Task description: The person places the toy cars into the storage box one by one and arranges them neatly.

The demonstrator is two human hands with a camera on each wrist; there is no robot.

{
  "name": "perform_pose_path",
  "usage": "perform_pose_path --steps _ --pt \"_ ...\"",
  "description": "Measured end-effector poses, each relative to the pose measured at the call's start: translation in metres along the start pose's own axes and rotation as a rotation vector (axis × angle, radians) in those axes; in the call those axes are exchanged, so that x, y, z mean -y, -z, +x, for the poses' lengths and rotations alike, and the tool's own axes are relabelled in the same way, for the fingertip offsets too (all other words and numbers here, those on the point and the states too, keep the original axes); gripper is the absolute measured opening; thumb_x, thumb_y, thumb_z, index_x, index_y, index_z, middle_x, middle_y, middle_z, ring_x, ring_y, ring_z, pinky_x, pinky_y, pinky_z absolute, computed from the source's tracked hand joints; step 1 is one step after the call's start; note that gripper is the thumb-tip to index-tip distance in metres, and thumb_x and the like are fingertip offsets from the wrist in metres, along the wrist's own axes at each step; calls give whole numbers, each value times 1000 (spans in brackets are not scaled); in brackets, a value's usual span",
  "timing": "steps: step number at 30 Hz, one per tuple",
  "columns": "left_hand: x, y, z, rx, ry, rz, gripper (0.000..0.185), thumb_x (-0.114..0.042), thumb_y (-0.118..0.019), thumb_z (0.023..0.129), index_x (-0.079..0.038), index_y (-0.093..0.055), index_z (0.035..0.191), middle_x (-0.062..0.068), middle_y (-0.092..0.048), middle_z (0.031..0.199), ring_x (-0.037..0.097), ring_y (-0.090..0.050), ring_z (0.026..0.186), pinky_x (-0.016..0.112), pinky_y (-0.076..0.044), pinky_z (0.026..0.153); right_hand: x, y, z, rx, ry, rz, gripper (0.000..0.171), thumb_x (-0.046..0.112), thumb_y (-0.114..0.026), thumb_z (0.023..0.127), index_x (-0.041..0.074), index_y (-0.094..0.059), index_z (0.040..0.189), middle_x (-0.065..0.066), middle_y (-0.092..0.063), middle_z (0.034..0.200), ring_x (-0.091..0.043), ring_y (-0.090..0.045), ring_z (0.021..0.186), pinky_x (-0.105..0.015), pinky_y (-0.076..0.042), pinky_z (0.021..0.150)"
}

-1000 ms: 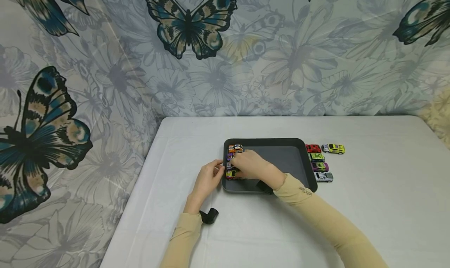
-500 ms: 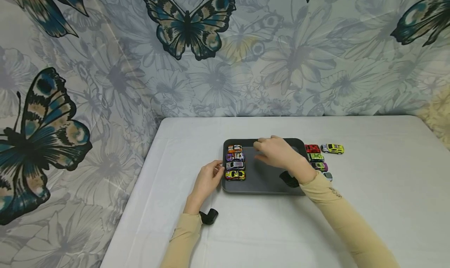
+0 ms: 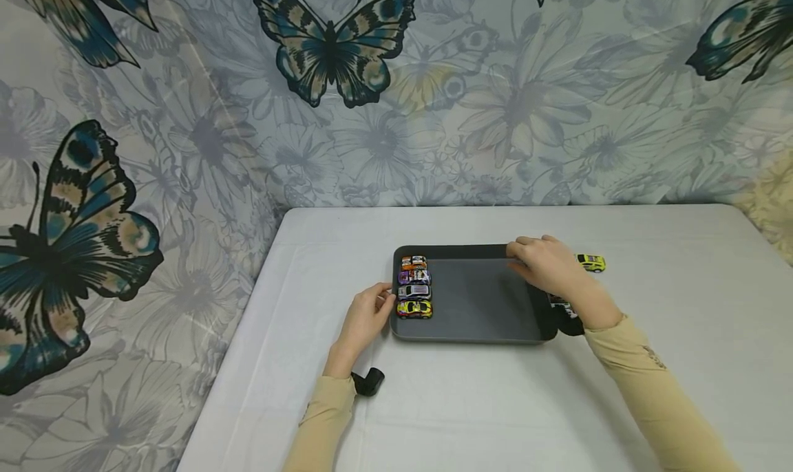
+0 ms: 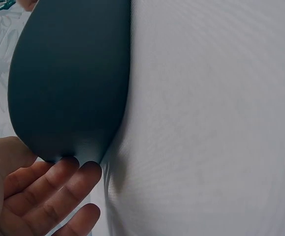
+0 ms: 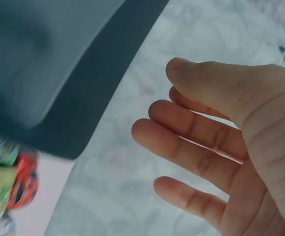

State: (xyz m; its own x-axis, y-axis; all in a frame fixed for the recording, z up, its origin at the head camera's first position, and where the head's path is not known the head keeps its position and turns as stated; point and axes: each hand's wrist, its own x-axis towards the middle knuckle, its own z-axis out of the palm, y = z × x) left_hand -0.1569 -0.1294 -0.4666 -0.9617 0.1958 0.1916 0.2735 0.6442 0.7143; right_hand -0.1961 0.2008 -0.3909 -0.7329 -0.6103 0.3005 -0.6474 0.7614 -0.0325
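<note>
Dark tray (image 3: 473, 331) mid-table with most of its floor bare, four toy cars (image 3: 414, 286) lined along its left wall, left hand (image 3: 365, 318) against the left rim, right hand (image 3: 548, 265) over the far right corner, yellow car (image 3: 590, 261) beyond it, wide bare table (image 3: 681, 362) in front and to the right

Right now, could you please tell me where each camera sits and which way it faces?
Head: worn on the head, looking forward and down at the table, tray, both forearms.
Left wrist: at the left hand, facing the tray's edge; its fingers touch it.
Right wrist: under the open right hand, facing the tray corner.
All three share the tray.
</note>
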Motion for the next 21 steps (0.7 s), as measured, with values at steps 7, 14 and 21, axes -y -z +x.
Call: perform_pose_path --steps 7,14,21 --pt "0 1 -1 6 8 -7 27 -11 -57 92 3 -61 114 7 -65 86 11 -60 68 23 -48 60 -23 3 -25 5 -83 20 13 7 -74 75 7 -62 80 -1 -56 72 -14 -52 57 -36 -40 56" --pt "0 1 0 15 12 -19 27 -12 -56 92 3 -61 115 8 -65 88 11 -60 69 23 -49 61 -46 1 -45 -17 -128 -13 14 5 -74 74 5 -61 78 -1 -55 70 -15 -50 57 -37 -39 52" --pt "-1 1 1 17 14 -14 27 -12 -56 93 3 -61 115 8 -65 88 11 -60 69 23 -49 61 -63 3 -60 3 -197 -7 15 2 -73 73 0 -64 85 -10 -60 78 -26 -57 64 -47 -45 59"
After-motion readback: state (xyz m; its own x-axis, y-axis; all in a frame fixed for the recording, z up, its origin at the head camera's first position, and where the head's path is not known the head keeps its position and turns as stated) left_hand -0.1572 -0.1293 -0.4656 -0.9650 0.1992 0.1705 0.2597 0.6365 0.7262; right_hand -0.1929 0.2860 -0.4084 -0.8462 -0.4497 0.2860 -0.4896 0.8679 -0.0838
